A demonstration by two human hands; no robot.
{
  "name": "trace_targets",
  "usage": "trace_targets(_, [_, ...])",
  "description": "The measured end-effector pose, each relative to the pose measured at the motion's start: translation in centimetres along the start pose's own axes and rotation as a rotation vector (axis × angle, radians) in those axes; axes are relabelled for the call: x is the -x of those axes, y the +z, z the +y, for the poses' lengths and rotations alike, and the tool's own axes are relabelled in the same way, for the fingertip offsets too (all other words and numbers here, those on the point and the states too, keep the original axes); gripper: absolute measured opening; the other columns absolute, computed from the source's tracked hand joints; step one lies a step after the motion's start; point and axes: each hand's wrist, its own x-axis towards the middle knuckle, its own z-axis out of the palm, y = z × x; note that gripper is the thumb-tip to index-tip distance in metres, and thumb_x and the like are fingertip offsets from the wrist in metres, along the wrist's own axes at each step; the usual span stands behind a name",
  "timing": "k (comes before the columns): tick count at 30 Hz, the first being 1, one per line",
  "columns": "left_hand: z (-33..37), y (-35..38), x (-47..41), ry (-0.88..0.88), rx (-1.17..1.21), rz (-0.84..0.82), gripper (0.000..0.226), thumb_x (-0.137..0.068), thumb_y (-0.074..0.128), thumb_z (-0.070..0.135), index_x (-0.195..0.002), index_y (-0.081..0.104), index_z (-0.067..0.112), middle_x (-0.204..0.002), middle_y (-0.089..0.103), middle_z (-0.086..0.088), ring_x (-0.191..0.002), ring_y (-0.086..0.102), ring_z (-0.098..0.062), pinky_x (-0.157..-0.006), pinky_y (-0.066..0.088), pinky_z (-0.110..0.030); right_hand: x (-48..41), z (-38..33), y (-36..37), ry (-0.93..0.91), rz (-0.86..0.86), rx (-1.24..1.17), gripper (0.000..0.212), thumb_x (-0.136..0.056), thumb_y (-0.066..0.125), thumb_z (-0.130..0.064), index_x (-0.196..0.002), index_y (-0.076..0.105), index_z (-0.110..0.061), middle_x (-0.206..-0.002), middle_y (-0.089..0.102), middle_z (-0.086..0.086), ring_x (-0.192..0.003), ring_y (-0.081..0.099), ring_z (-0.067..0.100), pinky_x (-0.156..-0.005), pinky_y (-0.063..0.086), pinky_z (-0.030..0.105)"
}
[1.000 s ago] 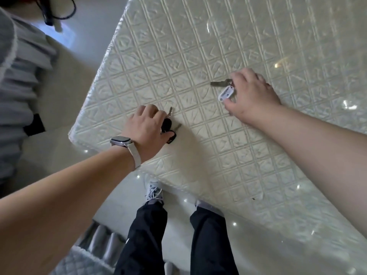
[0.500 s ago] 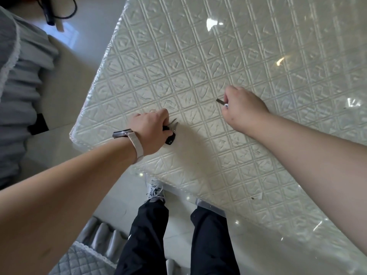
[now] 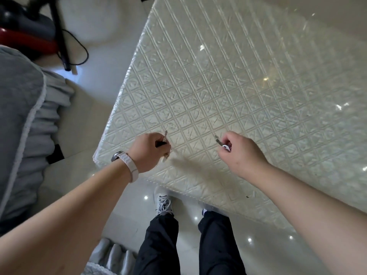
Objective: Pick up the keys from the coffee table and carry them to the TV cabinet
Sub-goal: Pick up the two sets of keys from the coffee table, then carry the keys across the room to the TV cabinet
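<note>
Head cam: the bench has a glossy cream cover [image 3: 248, 80] embossed in a diamond grid, over shiny pale floor tile [image 3: 258, 245]. Grey ruffled sofa fabric [image 3: 21, 116] sits left. The left hand [image 3: 148, 151] has its grip closed around a dark-fobbed key bunch [image 3: 165, 135]; the right hand [image 3: 241, 153] pinches a white-tagged key [image 3: 218, 140], both just above the cover.

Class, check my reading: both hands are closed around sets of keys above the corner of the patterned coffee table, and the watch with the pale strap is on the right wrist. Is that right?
One detail is wrong: the watch with the pale strap is on the left wrist, as the head view shows. The rest holds: the left hand and right hand each close around keys above the coffee table corner.
</note>
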Motion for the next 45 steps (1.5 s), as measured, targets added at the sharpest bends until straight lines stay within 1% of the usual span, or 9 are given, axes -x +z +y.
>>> trace_targets(4, [2.5,-3.9,2.9,0.072,0.128,0.047,0.013,-0.082,0.064,0.022,-0.07,0.067,0.023,-0.056,0.062,0.011,-0.048,0.053,-0.004,-0.041,0.037,-0.016,3.6,-3.1,-2.9,0.073,0.068,-0.113,0.006,-0.077,0.059,-0.029,-0.078,0.054,-0.031,-0.064,0.06,-0.012,-0.059,0.057,0.009,-0.052,0.041,0.027])
trace_targets(9, [6.9,-9.8,7.1,0.136,0.258,0.121,0.015,-0.082,0.061,0.022,-0.067,0.065,0.025,-0.059,0.067,0.016,-0.049,0.051,0.002,-0.045,0.036,-0.011,8.1,-9.1,-7.8,0.098,0.132,-0.188,0.006,-0.076,0.055,-0.032,-0.081,0.056,-0.031,-0.064,0.062,-0.01,-0.05,0.055,0.009,-0.046,0.041,0.025])
trace_targets(11, [8.8,-12.1,9.1,0.182,0.313,0.137,0.018,-0.081,0.059,0.021,-0.064,0.062,0.025,-0.065,0.071,0.01,-0.051,0.055,-0.001,-0.048,0.041,-0.013,10.4,-11.6,-9.8,0.099,0.177,-0.204,0.006,-0.077,0.055,-0.031,-0.083,0.057,-0.03,-0.064,0.062,-0.01,-0.049,0.054,0.01,-0.044,0.041,0.025])
trace_targets(14, [11.4,-15.2,12.0,0.232,0.404,0.115,0.016,-0.083,0.059,0.02,-0.069,0.063,0.025,-0.067,0.071,0.003,-0.063,0.066,-0.012,-0.061,0.052,-0.031,13.9,-15.3,-12.6,0.087,0.253,-0.267,0.003,-0.078,0.057,-0.029,-0.081,0.057,-0.029,-0.064,0.064,-0.008,-0.047,0.053,0.01,-0.045,0.042,0.028])
trace_targets(18, [14.7,-18.1,15.6,0.318,0.469,0.08,0.01,-0.087,0.062,0.023,-0.082,0.067,0.03,-0.071,0.073,0.009,-0.071,0.069,-0.009,-0.063,0.053,-0.025,18.5,-19.1,-15.4,0.044,0.339,-0.367,0.004,-0.079,0.054,-0.03,-0.08,0.056,-0.033,-0.058,0.062,-0.007,-0.039,0.045,0.004,-0.036,0.037,0.026])
trace_targets(23, [19.4,-20.0,19.6,0.382,0.629,-0.007,0.009,-0.086,0.067,0.018,-0.089,0.07,0.025,-0.073,0.076,0.002,-0.063,0.07,-0.015,-0.055,0.054,-0.028,23.8,-21.2,-18.2,0.018,0.452,-0.487,0.009,-0.078,0.054,-0.034,-0.084,0.056,-0.04,-0.074,0.065,-0.013,-0.041,0.045,0.002,-0.036,0.038,0.023])
trace_targets(27, [22.8,-20.1,21.9,0.428,0.609,-0.019,0.009,-0.083,0.071,0.02,-0.091,0.071,0.023,-0.075,0.077,0.003,-0.071,0.073,-0.015,-0.062,0.058,-0.03,28.2,-21.0,-20.1,0.045,0.587,-0.574,0.011,-0.073,0.053,-0.038,-0.081,0.058,-0.043,-0.073,0.065,-0.012,-0.042,0.044,0.001,-0.036,0.036,0.021])
trace_targets(33, [28.1,-18.0,25.8,0.535,0.584,-0.15,0.009,-0.085,0.068,0.016,-0.093,0.07,0.019,-0.074,0.077,0.001,-0.065,0.071,-0.015,-0.055,0.054,-0.023,34.7,-18.5,-22.4,0.124,0.757,-0.613,0.01,-0.072,0.052,-0.035,-0.078,0.058,-0.041,-0.066,0.063,-0.017,-0.041,0.043,0.002,-0.036,0.034,0.018])
trace_targets(45, [38.4,-7.2,38.9,0.714,0.514,-0.337,0.006,-0.086,0.065,0.01,-0.088,0.07,0.013,-0.07,0.075,-0.005,-0.06,0.067,-0.015,-0.057,0.053,-0.022,50.1,-7.9,-24.1,0.178,0.984,-0.646,0.011,-0.077,0.057,-0.025,-0.075,0.058,-0.036,-0.053,0.057,-0.016,-0.038,0.039,0.004,-0.035,0.03,0.017])
